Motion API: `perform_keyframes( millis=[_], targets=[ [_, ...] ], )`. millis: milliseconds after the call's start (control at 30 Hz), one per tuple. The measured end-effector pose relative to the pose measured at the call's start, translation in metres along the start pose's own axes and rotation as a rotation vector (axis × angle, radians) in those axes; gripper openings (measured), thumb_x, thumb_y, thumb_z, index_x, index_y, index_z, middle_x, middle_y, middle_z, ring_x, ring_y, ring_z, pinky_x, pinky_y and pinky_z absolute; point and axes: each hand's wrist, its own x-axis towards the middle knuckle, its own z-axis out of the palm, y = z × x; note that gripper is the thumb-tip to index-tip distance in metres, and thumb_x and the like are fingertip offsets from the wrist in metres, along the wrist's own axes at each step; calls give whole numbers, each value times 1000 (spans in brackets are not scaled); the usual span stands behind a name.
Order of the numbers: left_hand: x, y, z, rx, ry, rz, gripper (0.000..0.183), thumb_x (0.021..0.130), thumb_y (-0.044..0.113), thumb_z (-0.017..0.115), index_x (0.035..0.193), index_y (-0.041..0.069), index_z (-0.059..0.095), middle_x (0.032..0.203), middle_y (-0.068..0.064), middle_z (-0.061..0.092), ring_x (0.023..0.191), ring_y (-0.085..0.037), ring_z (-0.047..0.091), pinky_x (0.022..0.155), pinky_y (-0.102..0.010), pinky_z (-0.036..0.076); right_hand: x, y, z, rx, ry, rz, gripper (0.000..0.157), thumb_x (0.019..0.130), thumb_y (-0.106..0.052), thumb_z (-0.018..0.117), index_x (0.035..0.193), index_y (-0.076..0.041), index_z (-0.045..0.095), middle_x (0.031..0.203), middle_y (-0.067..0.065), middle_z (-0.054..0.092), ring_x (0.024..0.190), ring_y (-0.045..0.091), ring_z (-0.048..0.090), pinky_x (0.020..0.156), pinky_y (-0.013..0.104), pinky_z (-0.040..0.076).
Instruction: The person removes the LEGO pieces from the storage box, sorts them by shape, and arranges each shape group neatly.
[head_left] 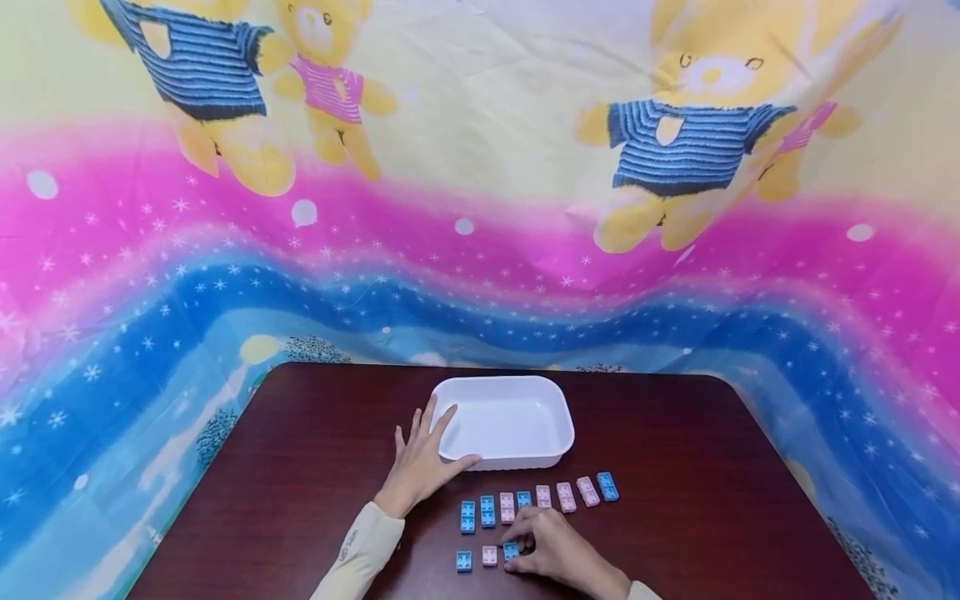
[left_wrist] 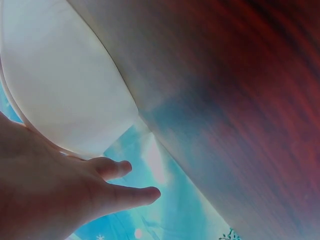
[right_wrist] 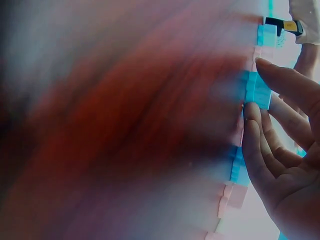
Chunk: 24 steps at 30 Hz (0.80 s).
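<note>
In the head view my right hand [head_left: 553, 543] pinches a small blue building block [head_left: 511, 550] between thumb and fingers, at the right end of a short front row. The right wrist view shows the same blue block [right_wrist: 259, 91] between the fingertips. To its left lie a pink block [head_left: 490, 556] and another blue block [head_left: 464, 561]. My left hand [head_left: 420, 468] spreads over the left front corner of a white plastic tub [head_left: 525, 463], fingers extended at its rim. The left wrist view shows this hand [left_wrist: 60, 185] beside the tub's pale wall [left_wrist: 65, 75].
Behind the front row runs a longer row of blue and pink blocks, from a blue one [head_left: 468, 517] on the left to another blue one [head_left: 607, 487] on the right. Everything stands on a dark reddish wooden table [head_left: 675, 450]. A bear-print cloth [head_left: 480, 275] hangs behind it.
</note>
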Motion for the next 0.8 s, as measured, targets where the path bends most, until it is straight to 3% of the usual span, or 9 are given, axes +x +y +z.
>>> perform_keyframes(
  millis=[533,800],
  targets=[
    [-1,-2,0,-2,-27,-23,98,89,72,71,166,23,38,177,-14,12,156,-53,21,115,-82,12,0,3,5,40,7,-22,22,80,-13,94,97,-12,81,87,-10,71,74,-7,58,63,12,49],
    [1,-2,1,1,-20,-20,98,88,73,71,167,24,38,177,-13,11,156,-52,20,116,-82,12,-3,1,1,2,65,-114,27,78,-15,97,98,-12,79,86,-7,69,74,-7,59,64,10,49]
  ],
)
